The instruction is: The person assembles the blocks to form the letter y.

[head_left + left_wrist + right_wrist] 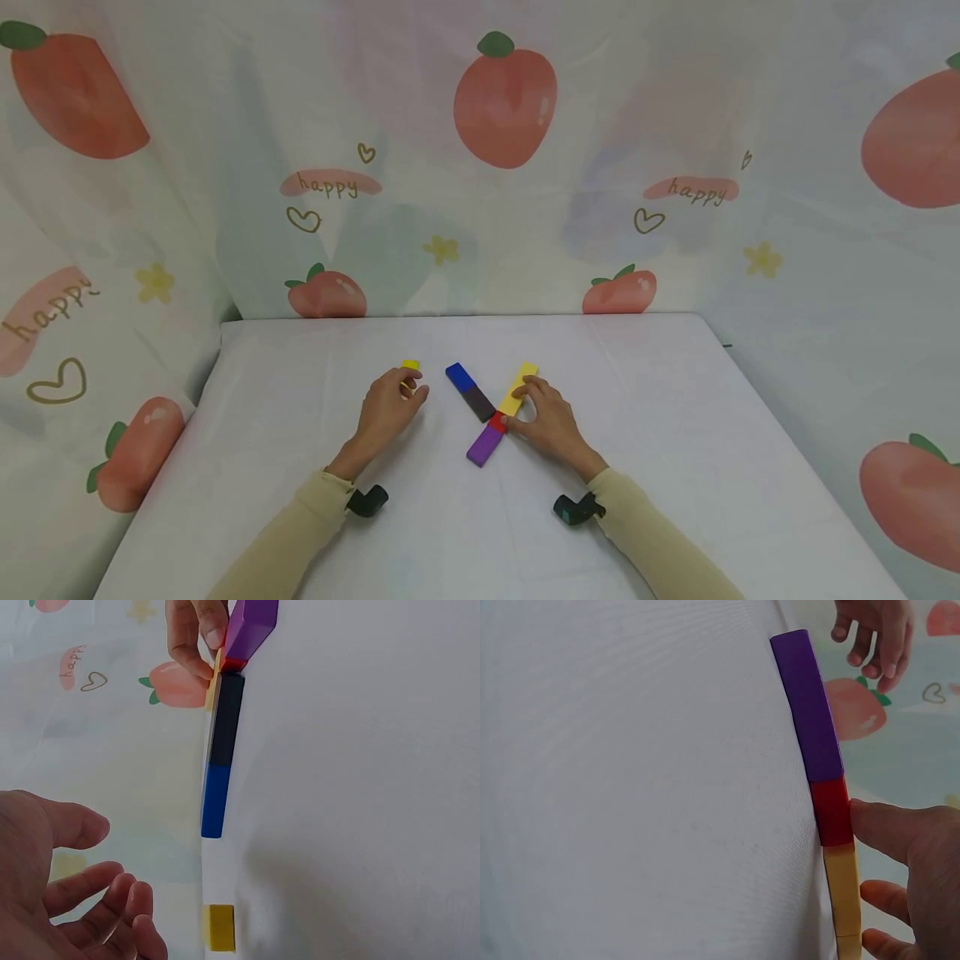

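Near the table's far side, my left hand [386, 408] hovers at a small yellow block [410, 364]. In the left wrist view, that yellow block [221, 928] stands apart from the loosely bent fingers. My right hand [553, 423] touches a slanting row of blocks from the side. Its thumb meets a red block [832, 812], while other fingertips lie at a pale yellow piece [842, 892] with a seam. A purple block [484, 447] continues the row toward me. A black block [479, 404] and a blue block [460, 377] form another line, slanting off to the left from the red block.
A white cloth covers the table [675, 517]. Behind it and along both sides hangs a pale curtain [525, 233] printed with fruit, hearts and flowers. Dark wrist cameras [367, 502] are strapped on both sleeves.
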A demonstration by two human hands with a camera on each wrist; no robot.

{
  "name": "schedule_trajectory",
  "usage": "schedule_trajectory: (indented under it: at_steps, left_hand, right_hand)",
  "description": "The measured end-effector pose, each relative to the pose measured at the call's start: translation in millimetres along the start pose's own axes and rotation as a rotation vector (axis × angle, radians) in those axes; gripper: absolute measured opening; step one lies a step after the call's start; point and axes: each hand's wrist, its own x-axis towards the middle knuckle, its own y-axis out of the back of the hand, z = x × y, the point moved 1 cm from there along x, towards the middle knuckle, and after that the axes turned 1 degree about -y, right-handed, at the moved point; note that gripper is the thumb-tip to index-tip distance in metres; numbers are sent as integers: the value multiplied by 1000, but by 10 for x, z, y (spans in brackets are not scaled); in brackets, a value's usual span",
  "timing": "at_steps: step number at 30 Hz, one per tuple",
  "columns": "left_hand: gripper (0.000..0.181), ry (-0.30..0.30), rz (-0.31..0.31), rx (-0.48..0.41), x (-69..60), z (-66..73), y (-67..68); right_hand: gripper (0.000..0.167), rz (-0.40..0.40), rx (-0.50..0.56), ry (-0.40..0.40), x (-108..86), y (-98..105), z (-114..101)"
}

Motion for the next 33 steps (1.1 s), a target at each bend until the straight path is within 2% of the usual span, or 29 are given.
schedule_trajectory:
  at_steps: [9,18,26,33]
  left_hand:
    - [29,-47,35,-70,99,-135,45]
    - [34,-10,22,-54,225,-281,44]
    - [46,74,-36,-1,319,-336,46]
    - [52,125,-63,33,388,-384,36]
  right_hand:
    - [47,3,9,0,-13,4,-8]
    - [48,-7,6,-10,-14,-18,17]
    - [48,-7,3,-12,-16,-9,6]
    - [47,6,7,-3,-12,-2,6]
